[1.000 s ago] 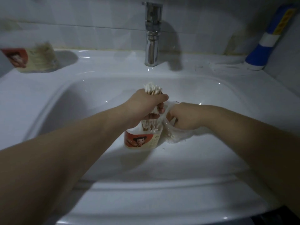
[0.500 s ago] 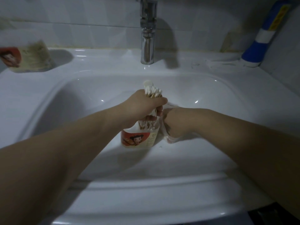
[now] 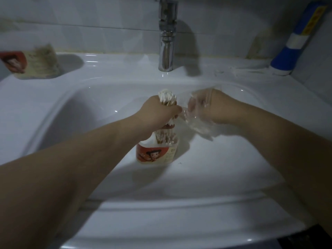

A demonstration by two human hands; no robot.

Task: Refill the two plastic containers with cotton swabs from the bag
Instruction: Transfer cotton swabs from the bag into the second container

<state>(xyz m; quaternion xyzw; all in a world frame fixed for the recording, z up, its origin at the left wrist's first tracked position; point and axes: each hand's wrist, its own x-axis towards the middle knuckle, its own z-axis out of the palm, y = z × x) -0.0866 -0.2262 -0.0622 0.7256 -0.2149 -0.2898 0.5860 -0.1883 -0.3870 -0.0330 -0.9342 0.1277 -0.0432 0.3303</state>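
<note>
Cotton swabs point(image 3: 166, 98) weigh basically nothing, but a bundle is fiddly: thin stiff sticks that slide past each other and fan out the moment the squeeze goes slack. I'd say a firm wrap around the middle of the sticks is the way to hold them, and that's what the left hand point(image 3: 156, 115) has, its fingers point(image 3: 175, 110) clenched round the bunch. White tips poke out above the fingers, and the lower ends drop into the open container point(image 3: 156, 152) right under them, standing in the sink point(image 3: 75, 105). The bag point(image 3: 196, 121) is thin, clear, floppy plastic, so it'll crumple wherever it's grabbed. The right hand point(image 3: 215, 109) has it bunched in a grip just right of the left fingers, though it's too blurry to see how. The second container point(image 3: 38, 62) sits on the counter point(image 3: 23, 97), well off to the left. Compared with half a second back, the right hand has come up from beside the container and pulled the bag away with it, while the left hasn't really moved.
</note>
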